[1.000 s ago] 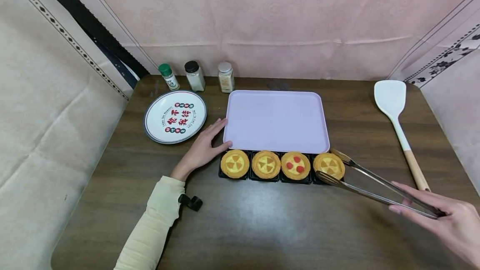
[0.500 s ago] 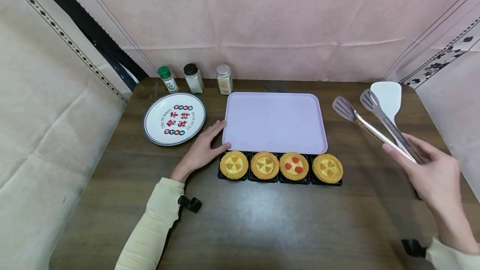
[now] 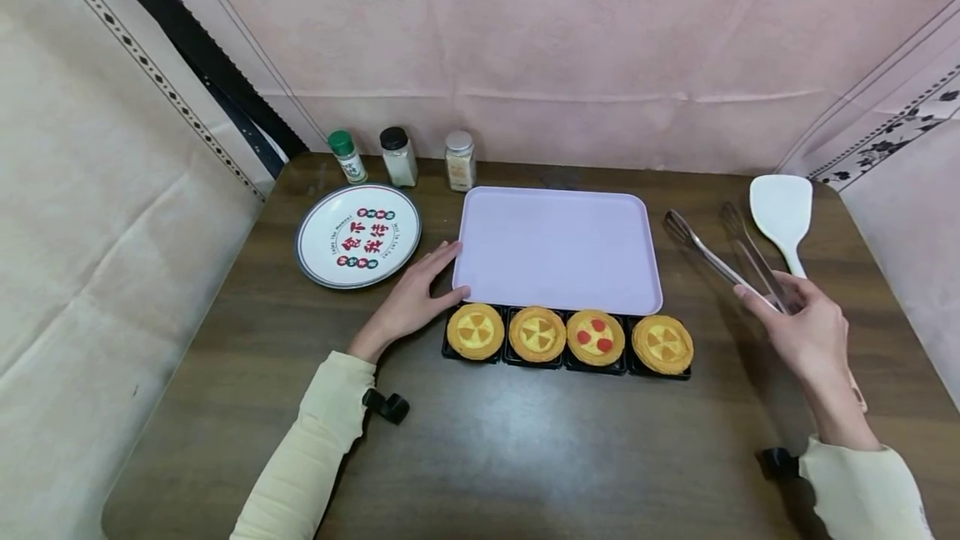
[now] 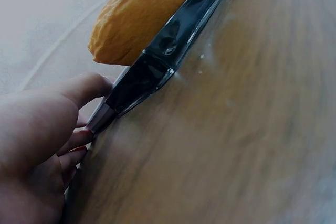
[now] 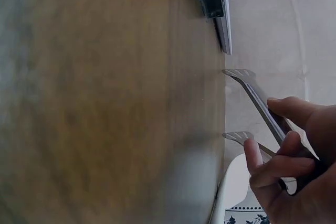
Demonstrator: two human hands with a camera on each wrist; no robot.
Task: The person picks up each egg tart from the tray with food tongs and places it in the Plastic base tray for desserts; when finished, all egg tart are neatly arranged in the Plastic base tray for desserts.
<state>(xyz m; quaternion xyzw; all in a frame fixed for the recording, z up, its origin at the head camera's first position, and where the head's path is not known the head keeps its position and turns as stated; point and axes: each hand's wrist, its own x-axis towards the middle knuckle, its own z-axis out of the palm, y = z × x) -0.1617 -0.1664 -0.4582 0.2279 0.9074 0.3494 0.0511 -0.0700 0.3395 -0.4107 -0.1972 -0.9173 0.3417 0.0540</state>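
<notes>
My left hand (image 3: pixel 408 302) rests against the left edge of a lilac tray (image 3: pixel 558 252), its fingers fairly straight and its thumb at the front corner. In my right hand (image 3: pixel 813 332) I hold metal tongs (image 3: pixel 716 261), their slotted ends spread apart with nothing between them, right of the tray. The right wrist view shows the thumb and fingers curled round the tongs (image 5: pixel 257 100). Along the tray's front edge, round yellow tarts sit in black cups: two with a cut pattern (image 3: pixel 476 332) (image 3: pixel 537 334), one red-dotted tart (image 3: pixel 596 338), and another patterned tart (image 3: pixel 662 345) at the right.
A white spatula (image 3: pixel 780 211) lies at the right, its wooden handle partly hidden by my right hand. To the left is a round plate (image 3: pixel 318 244) with red lettering. Behind it stand a green-capped bottle (image 3: pixel 347 158), a black-capped jar (image 3: pixel 400 163) and a grey-capped jar (image 3: pixel 460 165).
My right hand has drawn the tongs off the rightmost tart, swung them back and right, then brought them slightly left, beside the spatula. The left hand stays at the tray.
</notes>
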